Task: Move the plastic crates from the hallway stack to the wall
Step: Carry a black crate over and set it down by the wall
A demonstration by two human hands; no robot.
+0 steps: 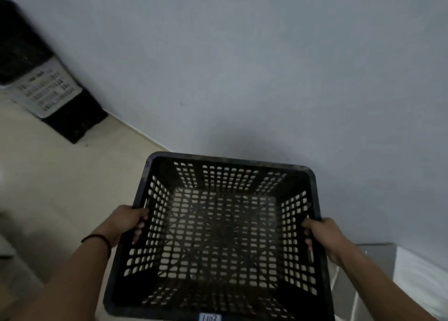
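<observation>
Head view: black lattice crate (218, 233) at 6 o'clock, near wall (242, 66); left hand (126, 223) and right hand (324, 238) curled over opposite side rims. Probably light, stiff; best gripped by rims. Other crates (48, 95) at 10 o'clock

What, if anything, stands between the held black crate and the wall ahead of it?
Nothing visible does. Both the left hand and right hand grip the black crate by its side rims, its far edge close to the wall. The other crates stand off to the left.
</observation>
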